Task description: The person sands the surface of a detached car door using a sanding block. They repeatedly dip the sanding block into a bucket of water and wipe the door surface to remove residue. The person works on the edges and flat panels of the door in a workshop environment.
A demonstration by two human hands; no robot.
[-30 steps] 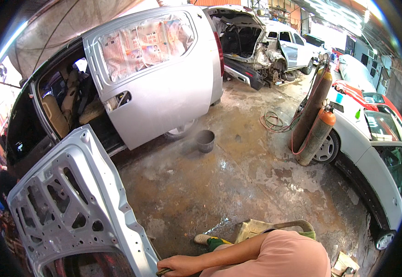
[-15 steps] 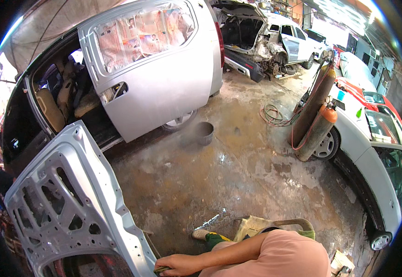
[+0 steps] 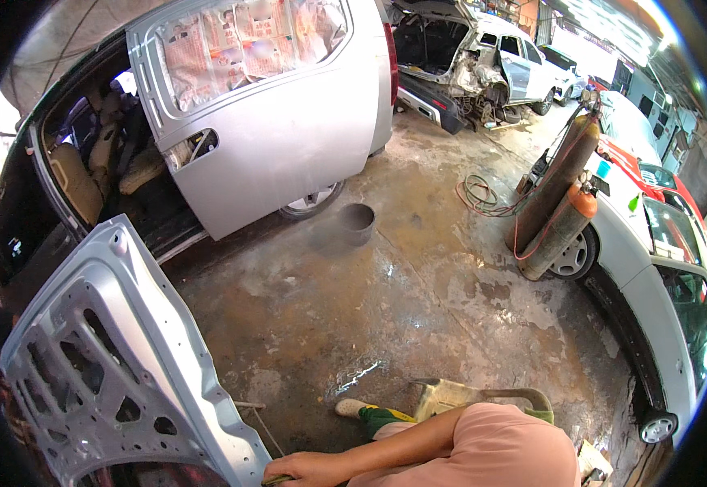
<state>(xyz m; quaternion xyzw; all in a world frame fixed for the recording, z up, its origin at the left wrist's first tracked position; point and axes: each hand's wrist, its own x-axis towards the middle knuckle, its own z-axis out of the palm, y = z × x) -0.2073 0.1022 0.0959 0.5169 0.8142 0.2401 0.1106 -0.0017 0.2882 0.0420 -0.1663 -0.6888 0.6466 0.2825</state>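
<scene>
My right hand (image 3: 309,468) is at the bottom of the view, its forearm reaching left from a pink sleeve (image 3: 516,446). Its fingers are closed round a small thin, dark object, mostly hidden, whose kind I cannot make out. The hand is at the lower right edge of a silver vehicle door panel (image 3: 167,341), which stands tilted with its inner side of cut-out holes showing. Whether the fingers touch the panel is unclear. My left hand does not show.
A silver van (image 3: 288,138) with paper over its window stands behind the panel. A dark bucket (image 3: 357,227) sits on the stained floor. Gas cylinders (image 3: 560,187) and a hose (image 3: 479,195) are beside a pale car (image 3: 646,300). A beige plastic chair (image 3: 443,394) is close by.
The view has shifted slightly, so the panel and van appear a little further left. My right hand sits slightly lower and further left in the picture, still closed by the panel's edge.
</scene>
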